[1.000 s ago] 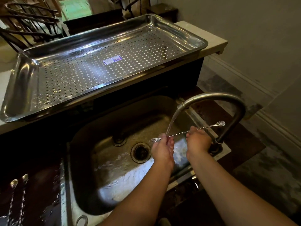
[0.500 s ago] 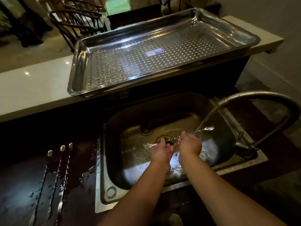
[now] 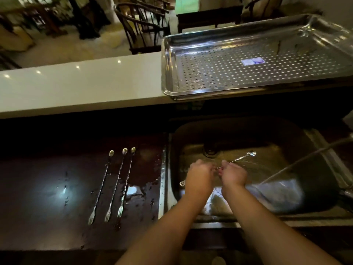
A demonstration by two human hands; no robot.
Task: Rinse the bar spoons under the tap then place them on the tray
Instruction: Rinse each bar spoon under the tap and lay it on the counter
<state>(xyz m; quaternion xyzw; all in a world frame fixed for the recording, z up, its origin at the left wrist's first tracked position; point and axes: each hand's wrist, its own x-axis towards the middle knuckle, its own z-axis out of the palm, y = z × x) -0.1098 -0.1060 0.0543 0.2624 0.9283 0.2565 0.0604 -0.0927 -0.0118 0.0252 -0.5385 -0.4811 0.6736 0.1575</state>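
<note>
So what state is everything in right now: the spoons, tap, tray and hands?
Held bar spoon: over the sink, gripped by both hands.
Left hand: holds the fork end.
Right hand: holds the stem.
Tap water: running.
Three bar spoons: lying on the wet dark counter.
Tray: holds no spoons.

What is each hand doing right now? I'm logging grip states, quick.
Left hand: grips the fork end of the bar spoon over the sink.
Right hand: grips the same spoon's middle.

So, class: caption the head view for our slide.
Both hands hold a bar spoon over the sink; three spoons wait, tray empty.
</note>
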